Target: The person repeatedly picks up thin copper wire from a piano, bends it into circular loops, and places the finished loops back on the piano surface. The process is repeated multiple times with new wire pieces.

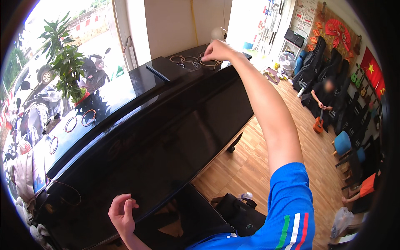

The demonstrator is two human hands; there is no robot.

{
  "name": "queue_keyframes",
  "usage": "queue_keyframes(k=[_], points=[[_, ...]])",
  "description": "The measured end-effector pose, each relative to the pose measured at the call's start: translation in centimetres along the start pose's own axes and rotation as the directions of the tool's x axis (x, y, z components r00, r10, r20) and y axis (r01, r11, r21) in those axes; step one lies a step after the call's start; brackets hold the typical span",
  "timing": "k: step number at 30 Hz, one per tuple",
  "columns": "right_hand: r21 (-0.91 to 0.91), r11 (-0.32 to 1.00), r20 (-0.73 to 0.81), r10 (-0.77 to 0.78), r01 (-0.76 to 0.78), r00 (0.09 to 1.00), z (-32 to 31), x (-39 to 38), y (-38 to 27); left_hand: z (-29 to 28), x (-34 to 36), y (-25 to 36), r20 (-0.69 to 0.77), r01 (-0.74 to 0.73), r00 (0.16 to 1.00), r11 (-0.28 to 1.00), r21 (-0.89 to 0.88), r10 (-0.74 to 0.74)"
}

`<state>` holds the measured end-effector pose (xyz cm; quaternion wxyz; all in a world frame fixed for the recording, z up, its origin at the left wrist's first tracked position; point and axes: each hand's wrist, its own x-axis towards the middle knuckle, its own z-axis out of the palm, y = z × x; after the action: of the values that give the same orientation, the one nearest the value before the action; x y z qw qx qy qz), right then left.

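My right hand [218,52] reaches far forward, over the back end of the glossy black, piano-like top [137,79]. Its fingers are pinched beside a loose brownish coil of string [211,63]; whether they grip it is hidden. Another coiled string [178,59] and some pale strings [189,66] lie just left of that hand. Low in the view, my left hand [124,214] hovers before the black front panel [166,146], fingers curled in, nothing visible in them. Three more ring-shaped coils lie along the left of the top, one being a copper-coloured coil [88,118].
A dark flat case [157,73] lies on the top near the wall. A potted plant [68,62] stands by the window. Below are a black bag [241,214] and a plastic bottle [245,195]. At right, a seated person [323,96] holds a small guitar [318,124] near guitar cases.
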<state>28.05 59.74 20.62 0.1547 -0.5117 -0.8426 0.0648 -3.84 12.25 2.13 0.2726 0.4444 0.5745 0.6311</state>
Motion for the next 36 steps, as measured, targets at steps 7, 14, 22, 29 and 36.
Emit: queue_keyframes(k=[7, 14, 22, 29, 36], points=[[-0.095, 0.996, 0.179, 0.012, 0.005, 0.984, -0.5, -1.3, 1.2, -0.1, -0.2, 0.0, 0.002, -0.019, 1.0, 1.0, 0.013, 0.019], [-0.056, 0.996, -0.053, -0.076, 0.073, 0.996, -2.6, -0.5, 2.7, 0.0, -0.1, -0.1, 0.008, -0.026, 1.0, 0.999, 0.041, 0.026], [0.094, 0.996, -0.323, 0.021, 0.01, 0.946, -2.7, -1.0, 2.9, -0.1, -0.1, -0.1, 0.007, -0.016, 1.0, 0.999, 0.047, 0.016], [0.046, 0.999, -0.399, 0.035, -0.018, 0.916, 0.4, -0.1, 2.5, -0.1, 0.0, -0.2, -0.012, 0.022, 1.0, 0.999, 0.035, -0.022], [-0.024, 0.999, -0.225, 0.017, -0.023, 0.974, 2.1, 0.5, 0.4, -0.1, 0.1, -0.3, 0.003, -0.019, 1.0, 0.996, 0.083, 0.019]])
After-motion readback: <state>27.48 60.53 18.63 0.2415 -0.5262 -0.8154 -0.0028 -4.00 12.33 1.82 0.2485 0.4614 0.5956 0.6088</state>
